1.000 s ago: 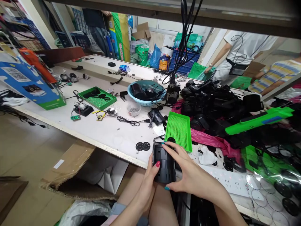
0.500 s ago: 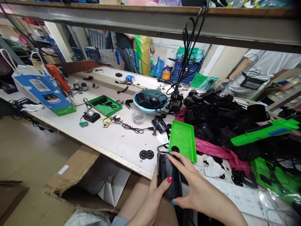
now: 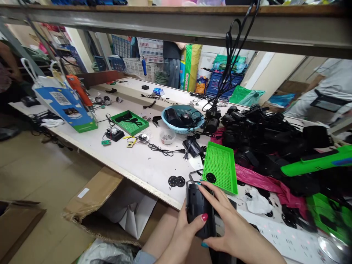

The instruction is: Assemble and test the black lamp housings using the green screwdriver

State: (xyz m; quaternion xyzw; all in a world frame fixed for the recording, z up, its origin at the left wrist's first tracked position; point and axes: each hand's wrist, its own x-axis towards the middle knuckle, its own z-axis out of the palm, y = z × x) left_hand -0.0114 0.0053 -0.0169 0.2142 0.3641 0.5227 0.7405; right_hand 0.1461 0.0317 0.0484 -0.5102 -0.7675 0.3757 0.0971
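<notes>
STEP: I'm steadying the black housing (image 3: 199,205), it seems | GRIP: left hand (image 3: 183,234) and right hand (image 3: 231,223) both clamped on it | WHERE: at the table's (image 3: 134,161) near edge, near the green tray (image 3: 224,161) | NEXT: calls for even pressure | CHANGE: left thumb lies further across than a second ago

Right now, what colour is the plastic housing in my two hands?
The plastic housing is black, seen best in the head view.
</notes>
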